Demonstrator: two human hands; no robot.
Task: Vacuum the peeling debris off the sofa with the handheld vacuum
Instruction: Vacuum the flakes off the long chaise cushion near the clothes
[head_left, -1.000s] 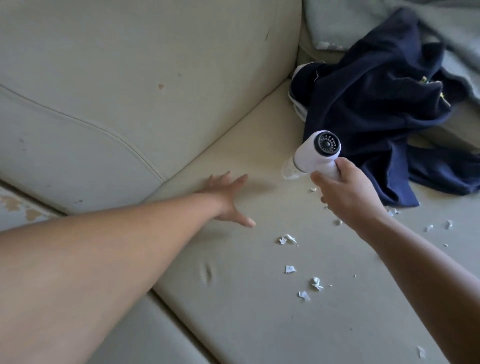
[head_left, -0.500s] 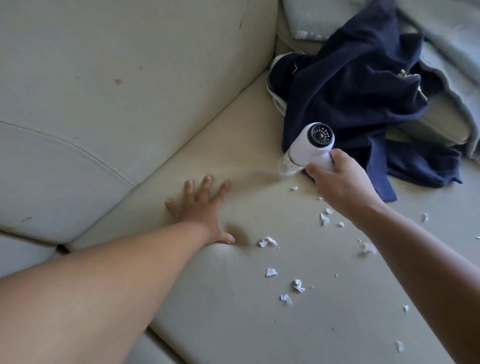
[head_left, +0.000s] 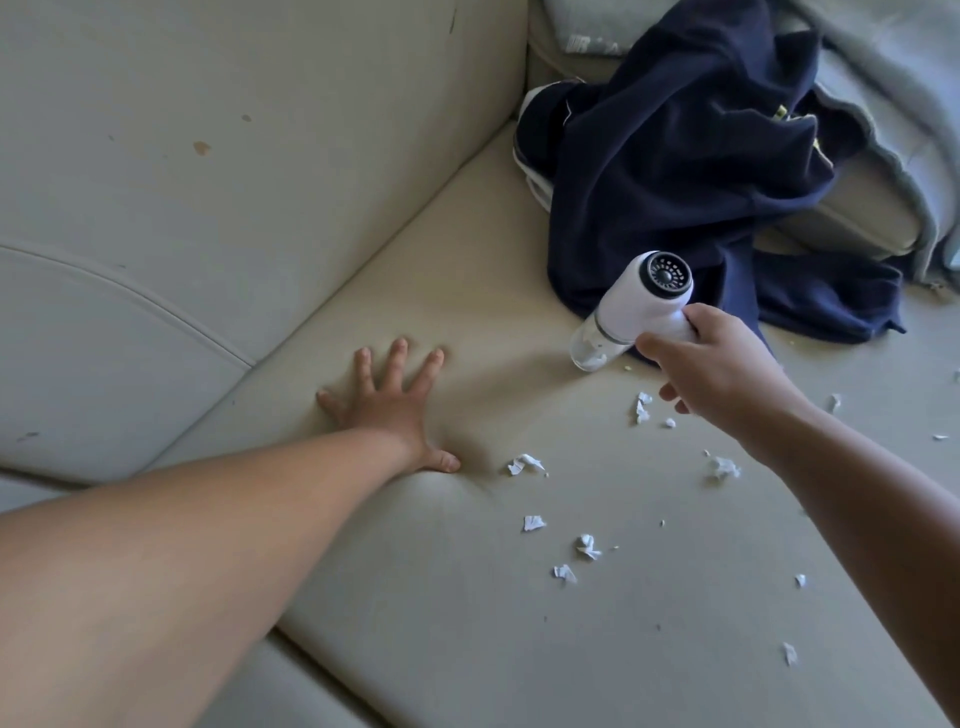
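Note:
My right hand (head_left: 719, 371) grips the handle of a white handheld vacuum (head_left: 636, 309). Its clear nozzle end points down-left and touches the beige sofa seat (head_left: 415, 597), with white bits inside the clear cup. My left hand (head_left: 392, 410) lies flat on the seat with fingers spread, pressing a dent into the cushion near the backrest. Several small white flakes of debris (head_left: 525, 463) lie scattered on the seat between and below my hands; one flake (head_left: 642, 407) sits just under my right hand.
A crumpled navy garment (head_left: 691, 161) lies on the seat right behind the vacuum. A grey blanket (head_left: 893, 104) drapes over a cushion at the top right. The sofa backrest (head_left: 234, 171) rises on the left, with small brown worn spots.
My left hand has settled flat on the seat and pressed down. The vacuum's nozzle has dropped to the cushion beside the navy garment.

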